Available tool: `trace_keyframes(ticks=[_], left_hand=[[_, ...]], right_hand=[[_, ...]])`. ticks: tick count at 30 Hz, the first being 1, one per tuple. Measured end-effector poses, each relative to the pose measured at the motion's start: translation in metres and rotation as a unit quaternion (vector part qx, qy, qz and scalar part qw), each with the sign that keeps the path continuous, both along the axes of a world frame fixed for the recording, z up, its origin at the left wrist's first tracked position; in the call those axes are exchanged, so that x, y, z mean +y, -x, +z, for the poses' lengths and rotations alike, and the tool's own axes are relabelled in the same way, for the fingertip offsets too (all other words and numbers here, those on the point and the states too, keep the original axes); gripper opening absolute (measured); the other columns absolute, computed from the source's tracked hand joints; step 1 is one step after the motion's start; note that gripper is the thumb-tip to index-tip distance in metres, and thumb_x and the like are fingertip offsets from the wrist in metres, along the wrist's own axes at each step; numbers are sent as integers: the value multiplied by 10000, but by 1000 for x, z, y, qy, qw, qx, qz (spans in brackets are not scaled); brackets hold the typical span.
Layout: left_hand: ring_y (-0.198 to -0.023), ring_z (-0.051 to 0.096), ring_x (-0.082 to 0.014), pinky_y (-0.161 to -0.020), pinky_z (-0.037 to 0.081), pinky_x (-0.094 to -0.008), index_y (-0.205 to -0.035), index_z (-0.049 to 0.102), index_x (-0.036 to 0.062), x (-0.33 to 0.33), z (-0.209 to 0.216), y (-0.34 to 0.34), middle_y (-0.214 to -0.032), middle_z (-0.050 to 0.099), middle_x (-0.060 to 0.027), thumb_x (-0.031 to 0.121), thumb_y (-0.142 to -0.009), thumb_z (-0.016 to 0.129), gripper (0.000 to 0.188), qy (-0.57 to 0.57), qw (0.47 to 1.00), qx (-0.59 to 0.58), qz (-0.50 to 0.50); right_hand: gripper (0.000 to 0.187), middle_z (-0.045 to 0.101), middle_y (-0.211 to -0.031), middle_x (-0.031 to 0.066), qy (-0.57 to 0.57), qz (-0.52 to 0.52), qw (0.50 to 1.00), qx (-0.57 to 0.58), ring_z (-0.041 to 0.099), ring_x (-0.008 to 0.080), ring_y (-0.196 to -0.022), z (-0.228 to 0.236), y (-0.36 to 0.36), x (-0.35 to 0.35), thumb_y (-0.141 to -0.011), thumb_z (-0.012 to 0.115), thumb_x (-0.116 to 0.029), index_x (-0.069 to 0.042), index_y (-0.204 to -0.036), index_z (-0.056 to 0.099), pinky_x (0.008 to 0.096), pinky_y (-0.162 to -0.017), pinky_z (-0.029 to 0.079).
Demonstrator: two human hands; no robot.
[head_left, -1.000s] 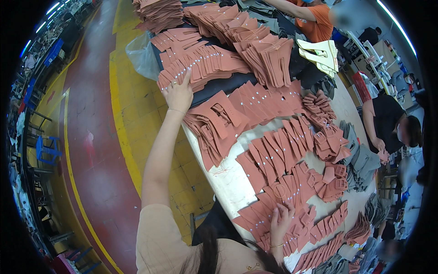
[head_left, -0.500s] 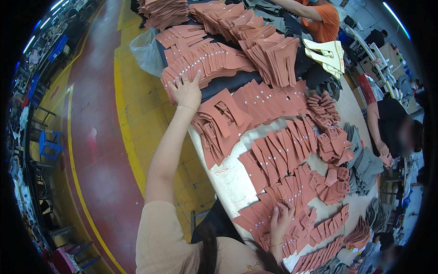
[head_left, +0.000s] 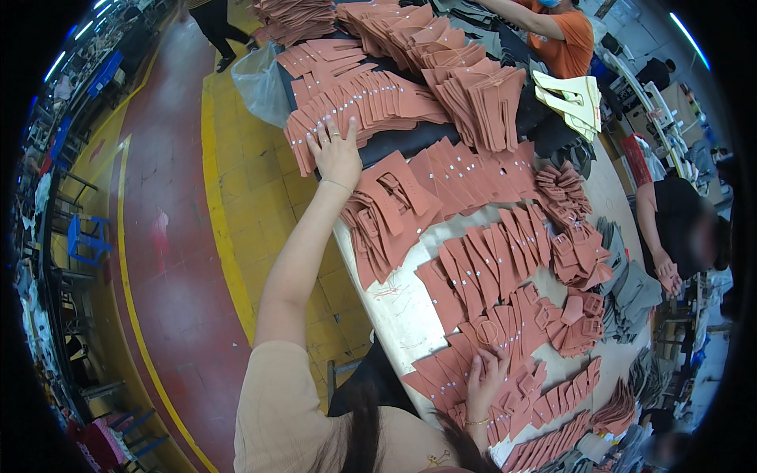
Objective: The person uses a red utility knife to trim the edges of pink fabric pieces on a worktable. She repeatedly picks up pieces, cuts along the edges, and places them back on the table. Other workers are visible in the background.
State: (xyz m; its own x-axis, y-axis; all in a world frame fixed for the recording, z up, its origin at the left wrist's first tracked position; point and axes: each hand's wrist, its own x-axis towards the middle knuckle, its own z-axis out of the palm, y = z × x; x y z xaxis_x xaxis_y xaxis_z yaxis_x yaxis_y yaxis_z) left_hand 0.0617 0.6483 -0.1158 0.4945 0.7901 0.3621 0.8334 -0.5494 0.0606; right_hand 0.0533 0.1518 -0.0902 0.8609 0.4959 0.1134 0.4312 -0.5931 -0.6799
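Observation:
My left hand lies stretched out at the near left end of a fanned row of brick-red cut pieces dotted with small white stickers. Its fingers are spread over the top of the row, and I see nothing gripped in them. Lower on the table, my right hand rests with loosely bent, parted fingers on another spread of brick-red pieces. A thin orange ring-like band lies just beyond those fingertips. Between my hands are more stickered rows and pieces with buckle-shaped cut-outs.
The pale tabletop has its left edge along a yellow and red walkway. Tall brick-red stacks and cream pieces stand farther back. Grey-green pieces line the right side. Co-workers stand beyond and right.
My left hand has shifted slightly right along the stickered row, its fingers still spread. The right hand stays put. A walking person in dark trousers has come into the far walkway.

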Motion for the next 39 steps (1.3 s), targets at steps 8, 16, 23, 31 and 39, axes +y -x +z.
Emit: trace_keyframes(ticks=[8, 16, 23, 31, 39], left_hand=[[-1155, 502, -324, -941, 382, -456, -1192, 632, 62, -12, 9, -16, -1289, 531, -168, 161, -875, 530, 347, -41, 998, -34, -40], [-1047, 501, -274, -820, 395, -405, -1018, 666, 51, -22, 23, -46, -1109, 552, -101, 180, -836, 578, 239, 18, 1000, -17, -14], [-1099, 505, -328, -870, 429, -457, -1106, 592, -22, -13, 4, -69, -1113, 553, -197, 164, -750, 658, 406, 186, 964, -189, 6], [-618, 511, -166, -600, 422, -342, -974, 559, 133, 15, 12, -67, -779, 574, -53, 204, -842, 592, 153, 644, 330, -690, 20], [-1189, 447, -374, -1030, 399, -493, -1491, 287, 129, 47, 47, -74, -1373, 385, -239, 530, -856, 656, 837, 632, 528, -567, 21]], right_hand=[[129, 501, -1205, 167, -10, 9, 1000, -5, 550, 297, -1066, -2, -3, 1, -906, 610, -59, -7, -1021, 638, 366, -888, 476], [135, 500, -1213, 172, -6, -12, 1000, 15, 547, 305, -1090, -3, -4, -3, -905, 608, -52, -9, -1028, 643, 373, -911, 470], [133, 499, -1222, 170, -30, -36, 996, 70, 548, 307, -1108, -9, -6, -10, -898, 608, -33, -11, -1024, 645, 368, -914, 482], [116, 472, -1230, 150, -73, -51, 990, 106, 576, 235, -1050, -6, -9, -10, -914, 588, -9, 16, -1020, 628, 276, -737, 549], [111, 469, -1219, 143, -96, -48, 989, 102, 587, 188, -969, -2, -9, -12, -915, 578, 9, 27, -1014, 625, 252, -676, 543]])
